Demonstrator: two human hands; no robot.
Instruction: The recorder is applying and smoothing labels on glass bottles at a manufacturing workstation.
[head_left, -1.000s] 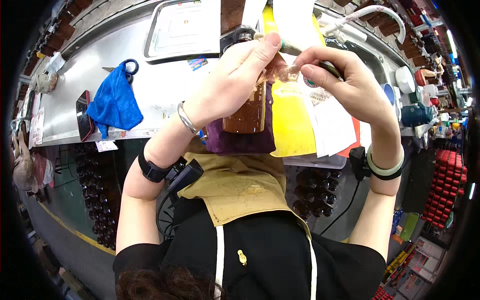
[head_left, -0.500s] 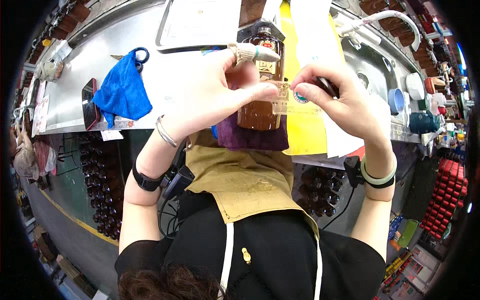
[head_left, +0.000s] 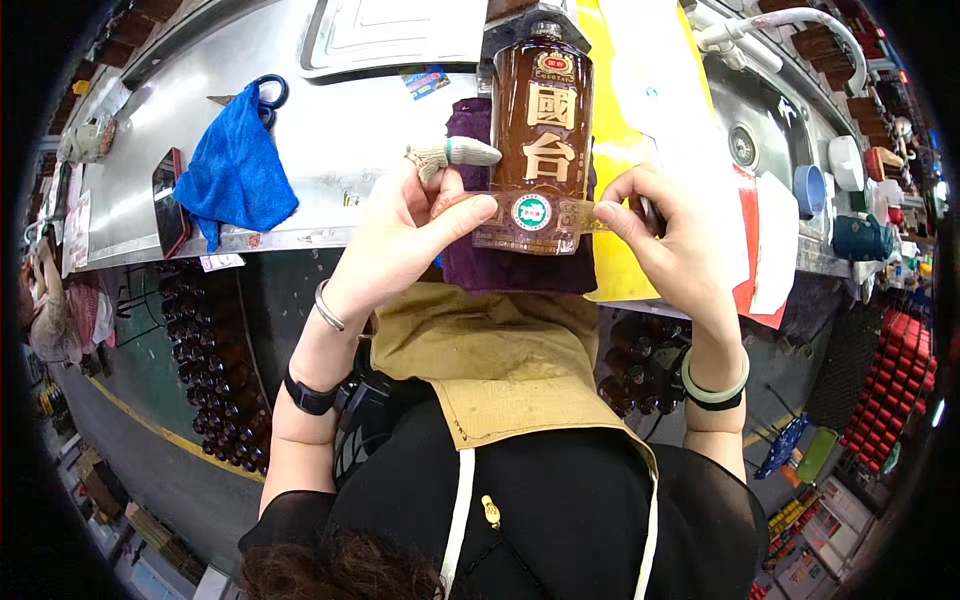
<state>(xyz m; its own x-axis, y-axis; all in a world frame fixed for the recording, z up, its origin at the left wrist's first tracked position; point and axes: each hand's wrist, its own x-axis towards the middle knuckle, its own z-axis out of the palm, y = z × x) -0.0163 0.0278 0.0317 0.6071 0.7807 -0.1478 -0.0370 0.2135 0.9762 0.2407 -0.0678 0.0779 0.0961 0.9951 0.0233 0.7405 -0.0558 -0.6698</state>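
Note:
A brown glass bottle (head_left: pixel 545 85) with raised gold characters lies on a folded purple cloth (head_left: pixel 468 262), its neck pointing away from me. Across its lower front stretches a clear label strip (head_left: pixel 532 212) with a round green-and-white emblem. My left hand (head_left: pixel 415 220) pinches the strip's left end; a pale finger cot (head_left: pixel 465 152) covers its index finger, which rests near the bottle's side. With thumb and fingertips, my right hand (head_left: pixel 670 235) grips the right end. A dark object (head_left: pixel 652 216), its kind unclear, is tucked in my right palm.
To the left on the metal table are a blue cloth (head_left: pixel 235 170), scissors (head_left: pixel 268 92) and a phone (head_left: pixel 170 200). A white tray (head_left: pixel 390 35) stands beyond. Yellow sheeting (head_left: pixel 615 150) and white paper lie right, beside a sink (head_left: pixel 765 120) with a curved tap (head_left: pixel 790 18).
The label strip has moved left and its round emblem is now centred over the bottle's lower front. Both hands have shifted, the left one uncovering the bottle's front and neck.

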